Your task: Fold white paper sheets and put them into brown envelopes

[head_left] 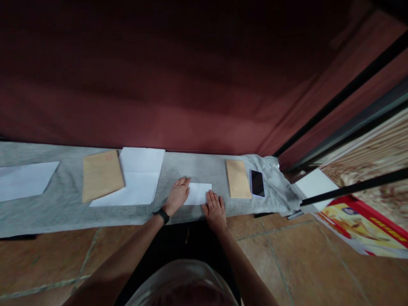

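Observation:
A small white sheet of paper (198,194), seemingly folded, lies flat on the grey cloth right in front of me. My left hand (179,193), with a black watch on its wrist, rests on the paper's left edge, fingers stretched out. On its lower right corner lies my right hand (216,211), flat with the fingers extended. Larger white sheets (140,178) are to the left of my left hand, partly under a brown envelope (102,176). To the right of my right hand is a stack of brown envelopes or a brown pad (238,179).
A phone (257,183) with a dark screen lies near the right end of the cloth-covered surface (73,212). Another white sheet (27,178) is at the far left. A dark red wall (191,127) rises behind. Black bars (350,193) and a colourful box (366,225) stand at right.

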The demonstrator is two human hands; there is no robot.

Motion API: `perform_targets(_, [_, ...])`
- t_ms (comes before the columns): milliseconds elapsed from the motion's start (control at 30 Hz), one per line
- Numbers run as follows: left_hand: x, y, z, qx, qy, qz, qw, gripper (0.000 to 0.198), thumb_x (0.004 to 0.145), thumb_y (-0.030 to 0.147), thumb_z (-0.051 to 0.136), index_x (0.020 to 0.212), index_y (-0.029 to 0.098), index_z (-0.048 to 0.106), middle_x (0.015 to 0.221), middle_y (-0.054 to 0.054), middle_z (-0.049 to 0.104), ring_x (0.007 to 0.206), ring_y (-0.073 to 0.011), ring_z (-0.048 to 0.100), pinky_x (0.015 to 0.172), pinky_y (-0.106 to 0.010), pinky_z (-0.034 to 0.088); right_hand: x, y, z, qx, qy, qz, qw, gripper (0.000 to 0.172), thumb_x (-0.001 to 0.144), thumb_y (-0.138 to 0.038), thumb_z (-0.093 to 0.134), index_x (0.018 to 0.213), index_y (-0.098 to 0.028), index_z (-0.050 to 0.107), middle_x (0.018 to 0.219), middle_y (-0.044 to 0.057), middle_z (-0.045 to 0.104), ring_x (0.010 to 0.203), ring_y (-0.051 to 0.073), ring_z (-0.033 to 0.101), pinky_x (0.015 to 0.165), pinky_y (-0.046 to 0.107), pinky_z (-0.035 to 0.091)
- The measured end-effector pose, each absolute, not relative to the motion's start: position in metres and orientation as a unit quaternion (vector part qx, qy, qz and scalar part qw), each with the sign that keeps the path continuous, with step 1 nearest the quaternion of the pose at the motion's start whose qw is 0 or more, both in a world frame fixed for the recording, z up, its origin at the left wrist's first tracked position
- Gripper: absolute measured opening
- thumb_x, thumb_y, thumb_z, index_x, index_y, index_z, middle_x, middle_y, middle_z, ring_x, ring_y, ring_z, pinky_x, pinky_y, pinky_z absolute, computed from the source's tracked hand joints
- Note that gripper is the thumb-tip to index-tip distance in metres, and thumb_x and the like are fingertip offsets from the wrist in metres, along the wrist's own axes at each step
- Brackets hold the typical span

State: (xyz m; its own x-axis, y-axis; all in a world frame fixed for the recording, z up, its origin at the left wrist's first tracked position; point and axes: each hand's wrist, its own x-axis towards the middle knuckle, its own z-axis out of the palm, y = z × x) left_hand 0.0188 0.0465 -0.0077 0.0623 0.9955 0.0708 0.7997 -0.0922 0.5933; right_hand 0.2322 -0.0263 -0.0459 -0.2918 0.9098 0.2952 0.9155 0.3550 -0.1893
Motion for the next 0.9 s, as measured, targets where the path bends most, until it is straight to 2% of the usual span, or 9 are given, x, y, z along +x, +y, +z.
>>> perform_targets(133, [0.016,0.058,0.000,0.655,0.655,0.269,0.263,0.022,0.077,0.014,0.056,0.092,0.019,0.072,0.105,-0.011,0.071,0.117,-0.0269,0.059,0.109,-0.042,0.042,0.232,-0.026,-0.045,-0.570,-0.800,-0.004,0.185,0.053,0.104,-0.033,0.049,0.153,-0.012,0.044,0.155,0.015,0.049,0.144,0.028,0.044,0.123,0.049,0.024])
perform_targets(200, [0.012,0.060,0.004,0.620,0.662,0.285,0.310,0.008,0.072,0.015,0.060,0.074,0.020,0.066,0.081,-0.006,0.068,0.100,-0.0250,0.065,0.096,-0.038,0.048,0.232,-0.028,-0.043,-0.566,-0.801,0.008,0.195,0.055,0.103,-0.033,0.051,0.153,-0.012,0.044,0.156,0.015,0.048,0.146,0.029,0.042,0.123,0.050,0.023])
perform_targets(300, [0.010,0.057,0.011,0.556,0.658,0.321,0.394,0.005,0.070,0.025,0.062,0.067,0.021,0.061,0.062,0.001,0.060,0.073,-0.0207,0.064,0.070,-0.031,0.049,0.227,-0.032,-0.035,-0.531,-0.821,0.045,0.205,0.067,0.097,-0.034,0.057,0.157,-0.013,0.037,0.160,0.014,0.043,0.148,0.029,0.039,0.125,0.051,0.022])
perform_targets(433, [0.016,0.047,0.027,0.474,0.617,0.385,0.497,0.026,0.069,0.043,0.066,0.077,0.019,0.063,0.065,0.001,0.064,0.065,-0.0187,0.063,0.059,-0.028,0.046,0.208,-0.033,-0.017,-0.509,-0.824,0.100,0.227,0.077,0.089,-0.027,0.060,0.160,-0.012,0.031,0.163,0.015,0.038,0.147,0.027,0.040,0.124,0.047,0.027])
perform_targets(533, [0.022,0.043,0.042,0.419,0.579,0.425,0.555,0.043,0.070,0.057,0.067,0.084,0.017,0.065,0.076,-0.005,0.070,0.073,-0.0207,0.067,0.065,-0.030,0.051,0.194,-0.023,-0.001,-0.531,-0.769,0.169,0.313,0.062,0.092,-0.018,0.048,0.154,-0.013,0.044,0.157,0.014,0.047,0.143,0.025,0.047,0.120,0.042,0.036])
perform_targets(633, [0.022,0.039,0.049,0.304,0.552,0.486,0.606,0.051,0.074,0.064,0.069,0.094,0.017,0.068,0.096,-0.010,0.074,0.090,-0.0221,0.070,0.076,-0.032,0.054,0.185,-0.008,0.013,-0.548,-0.644,0.301,0.442,0.045,0.100,-0.029,0.040,0.136,-0.015,0.063,0.133,0.012,0.068,0.124,0.025,0.063,0.107,0.040,0.049])
perform_targets(700, [0.022,0.033,0.044,0.249,0.557,0.501,0.614,0.051,0.073,0.057,0.076,0.106,0.019,0.068,0.108,-0.010,0.074,0.097,-0.0213,0.069,0.079,-0.030,0.053,0.180,0.000,0.017,-0.545,-0.537,0.400,0.505,0.044,0.102,-0.042,0.040,0.121,-0.016,0.070,0.111,0.011,0.076,0.103,0.025,0.072,0.090,0.037,0.058])
perform_targets(767, [0.022,0.025,0.034,0.246,0.561,0.490,0.619,0.058,0.071,0.044,0.083,0.120,0.021,0.065,0.112,-0.008,0.073,0.097,-0.0209,0.070,0.079,-0.030,0.054,0.177,0.004,0.013,-0.527,-0.447,0.476,0.543,0.044,0.099,-0.050,0.044,0.110,-0.017,0.071,0.096,0.009,0.077,0.087,0.024,0.073,0.074,0.034,0.059])
perform_targets(900, [0.025,0.018,0.011,0.310,0.576,0.471,0.593,0.074,0.071,0.020,0.077,0.141,0.017,0.053,0.096,-0.006,0.075,0.084,-0.0206,0.071,0.077,-0.033,0.057,0.181,0.007,-0.009,-0.538,-0.393,0.495,0.557,0.035,0.089,-0.045,0.053,0.105,-0.018,0.070,0.089,0.008,0.076,0.078,0.022,0.071,0.065,0.031,0.057])
